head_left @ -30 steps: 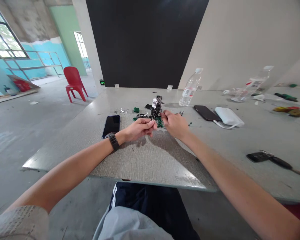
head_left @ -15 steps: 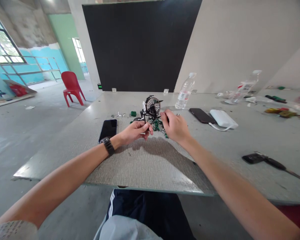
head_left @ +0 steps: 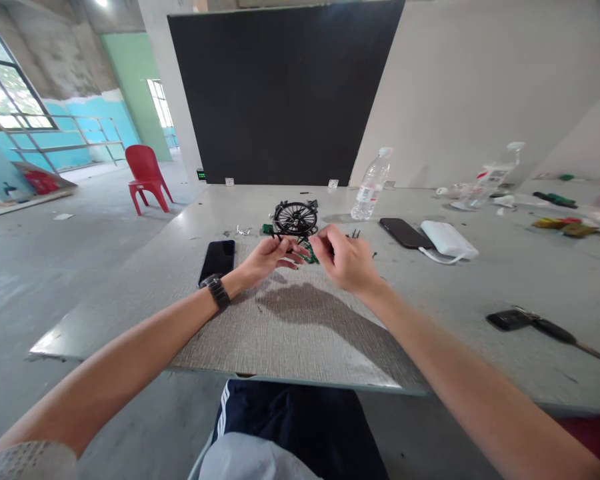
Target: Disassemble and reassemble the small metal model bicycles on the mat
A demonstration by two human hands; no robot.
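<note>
Light grey table (head_left: 220, 347), fine streaked texture, shiny along the near edge. Black flat panel (head_left: 290, 93) upright at the far side, against a pale wall (head_left: 460, 80). Far left: bare concrete floor (head_left: 80, 253), red plastic chair (head_left: 146, 167), window (head_left: 17, 93).

Small black model (head_left: 295, 217) sits mid-table, just beyond the hands: round, thin-spoked wheel, tilted, dark frame bits around it. Loose thin green pieces (head_left: 310, 255) between and behind the hands, green block (head_left: 267, 229) just left of the wheel, thin shiny silver piece (head_left: 243, 231) further left.

Glossy blue-edged phone (head_left: 220, 257) left, near the wrist with the black watch (head_left: 215, 291). Right side: clear ribbed bottle (head_left: 370, 190) upright, dark flat slab (head_left: 405, 233), white rounded block (head_left: 449, 239) with a strap, black key fob (head_left: 509, 319) nearer.

Left hand (head_left: 270, 257): half open, thumb and fingertips pinching a dark part of the model. Right hand (head_left: 347, 257): curled, thumb against index finger, beside the model; can't tell what it grips, fingers hide it.
</note>
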